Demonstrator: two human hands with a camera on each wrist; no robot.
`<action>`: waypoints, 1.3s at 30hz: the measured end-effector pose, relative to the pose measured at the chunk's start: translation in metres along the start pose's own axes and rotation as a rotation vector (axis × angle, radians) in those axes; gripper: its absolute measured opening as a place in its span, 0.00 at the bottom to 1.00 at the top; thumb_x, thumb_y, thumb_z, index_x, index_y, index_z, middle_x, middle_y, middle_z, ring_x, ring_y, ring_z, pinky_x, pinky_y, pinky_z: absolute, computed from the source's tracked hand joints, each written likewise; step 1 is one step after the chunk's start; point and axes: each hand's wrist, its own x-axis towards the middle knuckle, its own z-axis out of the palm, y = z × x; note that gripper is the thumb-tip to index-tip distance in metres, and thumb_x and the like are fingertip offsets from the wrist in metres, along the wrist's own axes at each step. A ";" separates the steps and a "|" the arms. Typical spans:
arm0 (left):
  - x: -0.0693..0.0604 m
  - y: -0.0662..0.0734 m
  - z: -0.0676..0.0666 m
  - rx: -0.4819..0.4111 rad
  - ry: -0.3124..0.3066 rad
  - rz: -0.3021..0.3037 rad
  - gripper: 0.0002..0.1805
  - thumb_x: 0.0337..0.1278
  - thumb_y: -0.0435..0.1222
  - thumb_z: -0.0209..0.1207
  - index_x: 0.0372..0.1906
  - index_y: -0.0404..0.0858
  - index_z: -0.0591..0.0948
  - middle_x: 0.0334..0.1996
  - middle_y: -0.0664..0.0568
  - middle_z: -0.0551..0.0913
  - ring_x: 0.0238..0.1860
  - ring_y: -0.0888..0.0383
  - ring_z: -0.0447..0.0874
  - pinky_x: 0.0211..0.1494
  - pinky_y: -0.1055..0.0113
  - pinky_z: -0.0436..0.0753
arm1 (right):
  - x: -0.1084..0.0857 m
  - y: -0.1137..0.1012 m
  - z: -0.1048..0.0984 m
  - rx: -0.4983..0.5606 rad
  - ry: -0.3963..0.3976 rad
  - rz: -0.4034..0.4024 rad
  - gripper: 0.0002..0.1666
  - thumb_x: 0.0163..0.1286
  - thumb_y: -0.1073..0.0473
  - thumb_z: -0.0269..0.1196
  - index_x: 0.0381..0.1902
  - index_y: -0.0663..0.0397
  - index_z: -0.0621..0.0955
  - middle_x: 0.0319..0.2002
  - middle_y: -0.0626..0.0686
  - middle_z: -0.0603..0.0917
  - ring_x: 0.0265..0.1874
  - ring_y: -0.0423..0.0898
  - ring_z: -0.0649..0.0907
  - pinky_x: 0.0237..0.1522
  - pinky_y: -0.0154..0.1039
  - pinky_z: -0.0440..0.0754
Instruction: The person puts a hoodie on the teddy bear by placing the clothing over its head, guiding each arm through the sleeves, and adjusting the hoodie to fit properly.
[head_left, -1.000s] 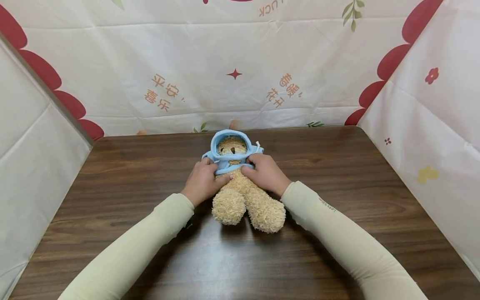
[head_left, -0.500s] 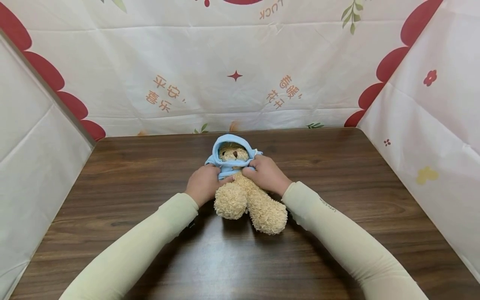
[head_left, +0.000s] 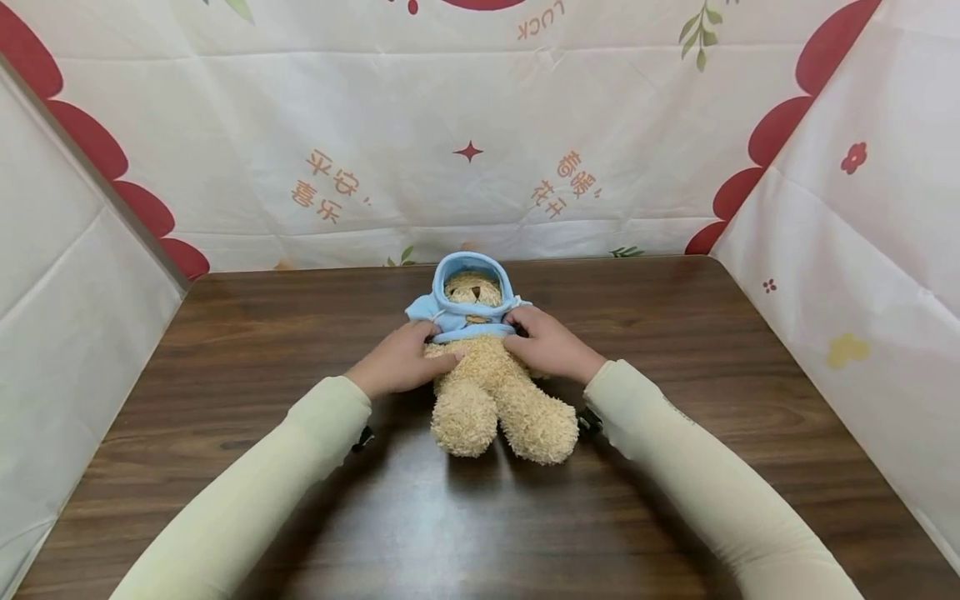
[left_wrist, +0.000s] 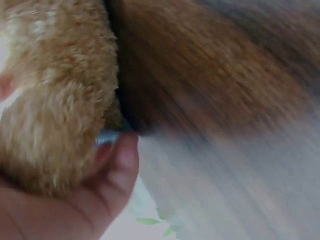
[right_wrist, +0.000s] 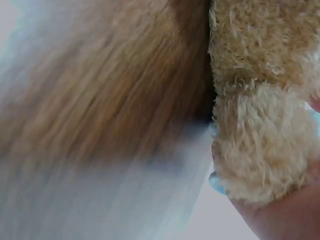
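Observation:
A tan plush teddy bear (head_left: pixel 480 367) lies on its back, head toward the far edge, wearing a light blue hoodie (head_left: pixel 457 323) with the hood up. Its hem sits above the bare belly. My left hand (head_left: pixel 401 358) grips the bear's side just below the hem, thumb lying across the belly. On the other side my right hand (head_left: pixel 555 346) pinches the hoodie near its hem. The left wrist view has curly fur (left_wrist: pixel 60 100) with fingers curled round it. Fur (right_wrist: pixel 260 135) partly hides the fingers in the right wrist view, where bits of blue show.
A dark wood-grain table (head_left: pixel 262 358) lies beneath everything. White printed cloth (head_left: pixel 420 100) rises behind its far edge, and more cloth (head_left: pixel 862 275) stands along the right side and left side.
Half a second ago the bear's left-side leg was raised and the hood sagged forward; now bear and hood lie flatter. My hands have spread slightly apart, exposing more belly.

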 end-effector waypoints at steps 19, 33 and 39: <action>0.004 -0.022 0.007 -0.177 -0.138 -0.001 0.28 0.53 0.39 0.69 0.57 0.38 0.72 0.47 0.49 0.79 0.47 0.54 0.76 0.55 0.57 0.73 | -0.001 0.016 -0.004 0.167 -0.154 0.122 0.13 0.74 0.58 0.55 0.54 0.46 0.73 0.27 0.52 0.72 0.15 0.43 0.65 0.26 0.41 0.70; 0.006 -0.022 0.006 -0.114 0.035 0.074 0.28 0.49 0.36 0.68 0.56 0.39 0.71 0.54 0.47 0.77 0.50 0.52 0.74 0.55 0.55 0.73 | 0.000 0.009 -0.010 0.252 -0.026 0.054 0.14 0.71 0.55 0.55 0.53 0.46 0.71 0.38 0.54 0.74 0.18 0.46 0.65 0.27 0.44 0.70; 0.009 -0.022 0.002 -0.099 0.003 0.076 0.29 0.51 0.37 0.67 0.58 0.40 0.70 0.57 0.47 0.76 0.53 0.53 0.74 0.57 0.55 0.73 | 0.003 0.011 -0.014 0.321 0.016 0.043 0.09 0.76 0.60 0.52 0.50 0.52 0.75 0.39 0.57 0.73 0.25 0.48 0.68 0.35 0.45 0.69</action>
